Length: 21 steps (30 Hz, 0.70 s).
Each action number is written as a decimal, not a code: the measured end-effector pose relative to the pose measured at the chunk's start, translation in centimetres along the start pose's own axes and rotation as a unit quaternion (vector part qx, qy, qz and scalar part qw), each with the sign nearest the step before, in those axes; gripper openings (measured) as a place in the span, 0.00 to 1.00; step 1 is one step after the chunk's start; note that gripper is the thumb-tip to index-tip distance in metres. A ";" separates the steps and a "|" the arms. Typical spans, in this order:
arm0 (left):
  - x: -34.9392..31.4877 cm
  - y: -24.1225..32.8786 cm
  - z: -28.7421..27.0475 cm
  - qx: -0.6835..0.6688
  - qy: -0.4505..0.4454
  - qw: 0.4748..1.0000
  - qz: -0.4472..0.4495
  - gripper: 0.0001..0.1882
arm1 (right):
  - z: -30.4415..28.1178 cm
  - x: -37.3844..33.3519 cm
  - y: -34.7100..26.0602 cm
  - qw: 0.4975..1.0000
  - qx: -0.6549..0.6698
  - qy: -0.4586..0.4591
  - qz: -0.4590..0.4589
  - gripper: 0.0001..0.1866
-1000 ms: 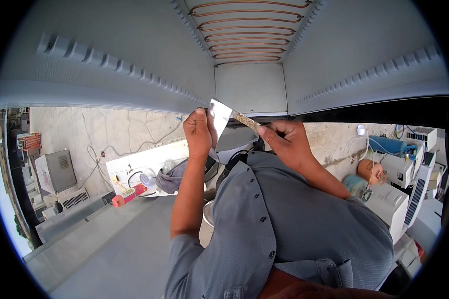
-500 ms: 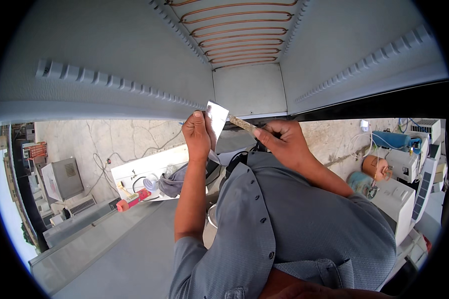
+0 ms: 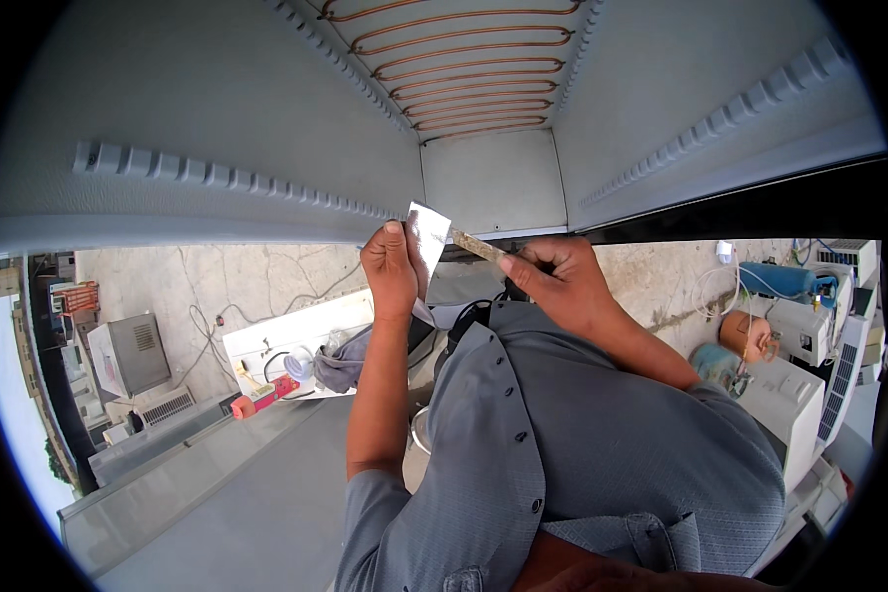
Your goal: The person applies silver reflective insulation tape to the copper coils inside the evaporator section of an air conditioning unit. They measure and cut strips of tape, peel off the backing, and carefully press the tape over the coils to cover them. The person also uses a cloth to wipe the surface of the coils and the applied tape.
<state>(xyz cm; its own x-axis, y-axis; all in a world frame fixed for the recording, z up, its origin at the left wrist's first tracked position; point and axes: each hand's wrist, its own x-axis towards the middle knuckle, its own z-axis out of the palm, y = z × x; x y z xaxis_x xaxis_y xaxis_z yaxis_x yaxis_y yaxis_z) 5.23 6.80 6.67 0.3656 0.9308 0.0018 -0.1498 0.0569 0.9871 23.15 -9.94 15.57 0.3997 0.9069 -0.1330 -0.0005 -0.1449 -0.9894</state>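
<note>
In front of my chest, my left hand (image 3: 389, 264) pinches a shiny silver foil strip (image 3: 426, 237) between thumb and fingers. The strip stands upright, with dark smudges along its side, and its lower part hangs past my wrist. My right hand (image 3: 560, 279) grips a flat, worn, speckled stick-like tool (image 3: 476, 245), thumb on top and fingers curled under. The tool's far end points left and meets or nearly meets the right edge of the foil. Whether they touch, I cannot tell.
Ahead stands an open cabinet with ribbed side walls (image 3: 237, 180) and copper tubing (image 3: 469, 69). At left, a white panel (image 3: 257, 343) carries a grey cloth (image 3: 343, 363) and a red tool (image 3: 266, 397). Gas cylinders (image 3: 748, 335) and white appliance units (image 3: 779, 400) stand at right.
My hands, the foil strip and the tool keep almost the same pose. The surroundings shift only slightly in view.
</note>
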 end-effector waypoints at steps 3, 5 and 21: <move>0.0 0.3 0.8 -0.012 0.001 1.000 0.006 0.26 | -0.4 0.0 0.1 1.000 -0.006 -0.001 0.006 0.19; -0.1 0.5 1.1 -0.004 -0.009 1.000 0.011 0.26 | -0.7 0.1 0.1 1.000 -0.014 0.000 0.005 0.19; -0.2 1.9 1.0 0.145 -0.107 0.981 0.072 0.17 | 1.4 2.7 -0.7 0.999 -0.037 0.014 -0.027 0.18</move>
<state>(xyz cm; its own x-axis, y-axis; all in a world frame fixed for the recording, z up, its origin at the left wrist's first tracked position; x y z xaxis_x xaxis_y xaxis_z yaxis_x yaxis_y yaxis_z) 5.79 6.31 8.70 0.5488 0.8228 0.1477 0.0418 -0.2035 0.9782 22.98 -6.88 15.80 0.4232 0.9027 -0.0775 0.0892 -0.1267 -0.9879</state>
